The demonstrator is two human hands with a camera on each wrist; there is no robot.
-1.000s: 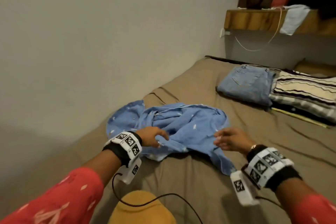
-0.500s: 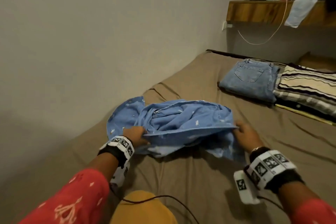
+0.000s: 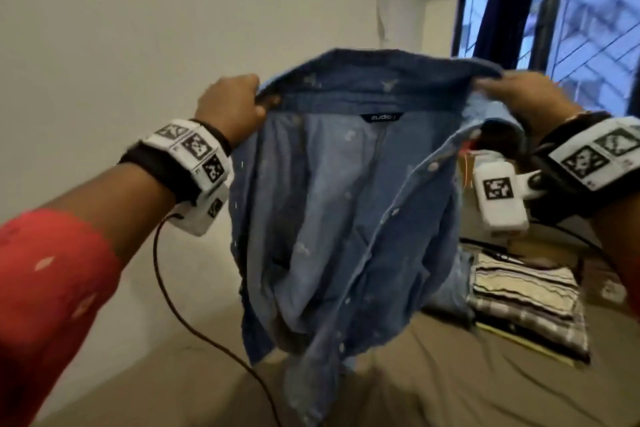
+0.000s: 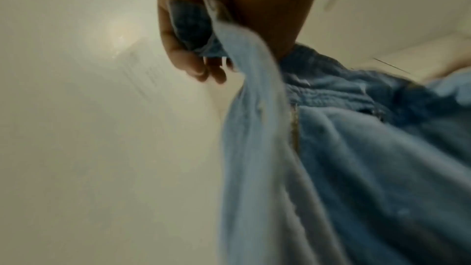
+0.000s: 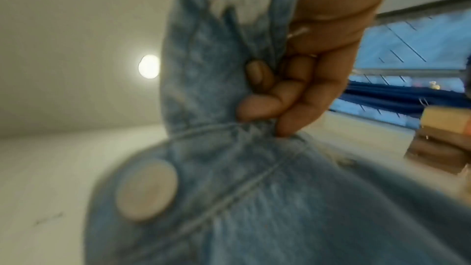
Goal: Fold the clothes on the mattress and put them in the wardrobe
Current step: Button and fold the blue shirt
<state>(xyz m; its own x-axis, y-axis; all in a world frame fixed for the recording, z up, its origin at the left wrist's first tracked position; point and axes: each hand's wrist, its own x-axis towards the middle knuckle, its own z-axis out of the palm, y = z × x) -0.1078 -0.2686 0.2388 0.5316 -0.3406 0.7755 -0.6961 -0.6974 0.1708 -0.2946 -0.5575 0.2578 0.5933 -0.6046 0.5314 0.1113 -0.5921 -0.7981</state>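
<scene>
A blue denim shirt (image 3: 339,218) with small white marks hangs in the air above the brown mattress (image 3: 450,374), its inner label facing me. My left hand (image 3: 235,107) grips the left end of the collar, and the left wrist view shows the fingers (image 4: 193,63) curled round the cloth (image 4: 356,168). My right hand (image 3: 519,97) grips the right end of the collar. In the right wrist view its fingers (image 5: 275,100) pinch the denim (image 5: 229,188) beside a white button (image 5: 146,189). The shirt's lower hem dangles just over the mattress.
Folded striped clothes (image 3: 526,295) lie stacked on the mattress at the right, partly hidden by the shirt. A plain wall (image 3: 138,28) stands close on the left. A window with a dark curtain (image 3: 554,10) is at the back right. A black cable (image 3: 194,315) hangs from my left wrist.
Both hands took hold of the crumpled shirt on the mattress and lifted it by the collar into the air. My head tilted up, bringing the window into view.
</scene>
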